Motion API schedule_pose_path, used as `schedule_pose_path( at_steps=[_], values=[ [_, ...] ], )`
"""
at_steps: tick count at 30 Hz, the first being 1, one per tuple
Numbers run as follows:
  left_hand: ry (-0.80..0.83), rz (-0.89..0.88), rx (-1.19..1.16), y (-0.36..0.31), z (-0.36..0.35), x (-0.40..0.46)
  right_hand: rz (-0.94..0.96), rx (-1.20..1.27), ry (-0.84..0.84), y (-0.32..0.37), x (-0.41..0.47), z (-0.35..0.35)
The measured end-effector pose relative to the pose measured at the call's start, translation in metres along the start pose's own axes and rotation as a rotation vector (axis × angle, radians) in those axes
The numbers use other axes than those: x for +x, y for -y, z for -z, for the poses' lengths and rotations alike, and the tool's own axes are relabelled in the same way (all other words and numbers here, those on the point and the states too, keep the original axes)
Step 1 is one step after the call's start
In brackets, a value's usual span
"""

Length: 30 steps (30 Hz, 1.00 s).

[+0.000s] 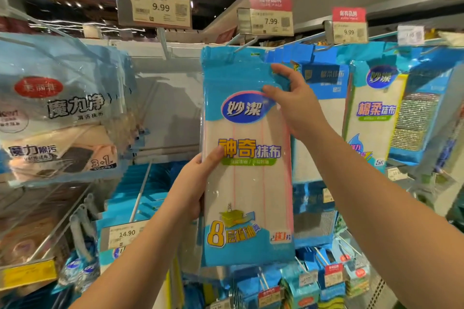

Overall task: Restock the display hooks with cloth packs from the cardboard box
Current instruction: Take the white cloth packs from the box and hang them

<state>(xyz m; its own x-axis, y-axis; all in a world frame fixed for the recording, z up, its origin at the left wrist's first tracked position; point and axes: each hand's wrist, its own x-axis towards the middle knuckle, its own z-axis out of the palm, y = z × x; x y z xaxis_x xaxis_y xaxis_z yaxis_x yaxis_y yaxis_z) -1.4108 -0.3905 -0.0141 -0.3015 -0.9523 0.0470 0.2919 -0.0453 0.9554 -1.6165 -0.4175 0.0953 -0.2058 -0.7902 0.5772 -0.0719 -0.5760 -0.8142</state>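
Observation:
A tall cloth pack [247,183], blue at top and bottom with white cloth showing through, hangs by its top hole on a metal display hook [244,44] under the 7.99 price tag. My left hand [198,178] grips its left edge at mid-height, thumb on the front. My right hand [293,105] holds the upper right edge, thumb on the front and fingers reaching behind the pack. The cardboard box is not in view.
More blue cloth packs [324,98] hang behind and to the right on neighbouring hooks. A bare hook [163,40] juts out under the 9.99 tag. Clear-bagged cloth packs [60,113] hang at left. Lower rows of packs and price tags [125,233] fill the rack below.

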Motion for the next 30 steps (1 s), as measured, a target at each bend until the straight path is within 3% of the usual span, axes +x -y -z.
schedule_pose_path(
  at_steps=[7, 30],
  values=[
    [0.151, 0.044, -0.090, -0.006, -0.007, -0.006, 0.028, -0.016, -0.053, 0.021, 0.033, 0.013],
    [0.092, 0.054, -0.114, -0.026, -0.024, -0.029, -0.087, -0.023, 0.053, 0.047, 0.063, 0.012]
  ],
)
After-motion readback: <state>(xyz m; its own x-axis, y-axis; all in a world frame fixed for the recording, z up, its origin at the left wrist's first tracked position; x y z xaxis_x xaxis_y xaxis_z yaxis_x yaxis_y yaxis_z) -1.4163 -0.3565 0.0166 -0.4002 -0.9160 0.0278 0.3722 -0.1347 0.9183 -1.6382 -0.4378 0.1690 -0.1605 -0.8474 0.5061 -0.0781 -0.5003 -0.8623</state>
